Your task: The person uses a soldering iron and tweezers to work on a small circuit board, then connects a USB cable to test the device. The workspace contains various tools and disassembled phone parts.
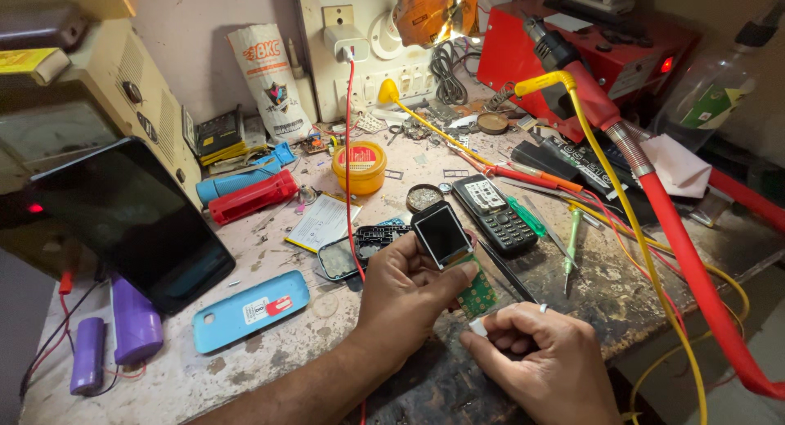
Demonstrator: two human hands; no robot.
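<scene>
We see a small square glossy black glass display on a matt green circuit board, gold pads showing. The worn grey desk looks rough, chipped and stained. The light blue plastic back cover is smooth, semi-gloss. The large black tablet screen is glossy and reflective. The black plastic keypad phone is matt, with paler keys. The yellow translucent plastic jar is smooth. The thick red hose is shiny, with a ribbed metal collar. The purple cylindrical cells wear smooth plastic wrap. The white paper tissue is crumpled and matt.
</scene>
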